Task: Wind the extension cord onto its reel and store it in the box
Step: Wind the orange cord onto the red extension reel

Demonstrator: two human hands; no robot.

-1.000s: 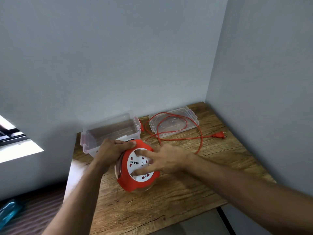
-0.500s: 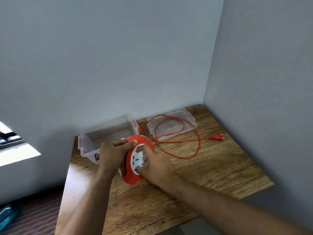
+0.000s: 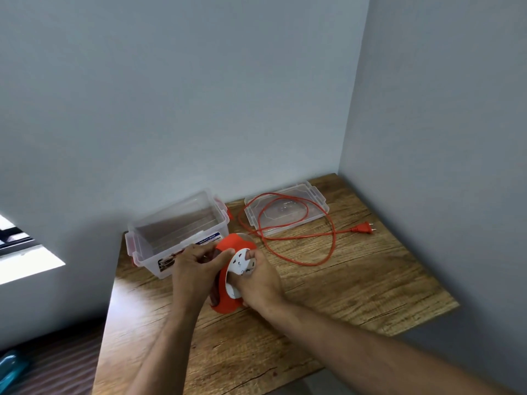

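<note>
The orange reel (image 3: 228, 292) with its white socket face stood at frame centre, left hand (image 3: 194, 269) and right hand (image 3: 256, 280) fingers curled gripping it, loose cord (image 3: 299, 238) draped over the lid (image 3: 319, 205) beside the box (image 3: 176, 223)

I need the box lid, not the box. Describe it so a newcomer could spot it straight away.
Start at the wooden table in the corner of the grey walls and look to its far right end. The lid lies flat there, to the right of the clear box. Unlike the deep, empty box, it is a shallow clear tray with loops of the orange cord draped across it.
</note>
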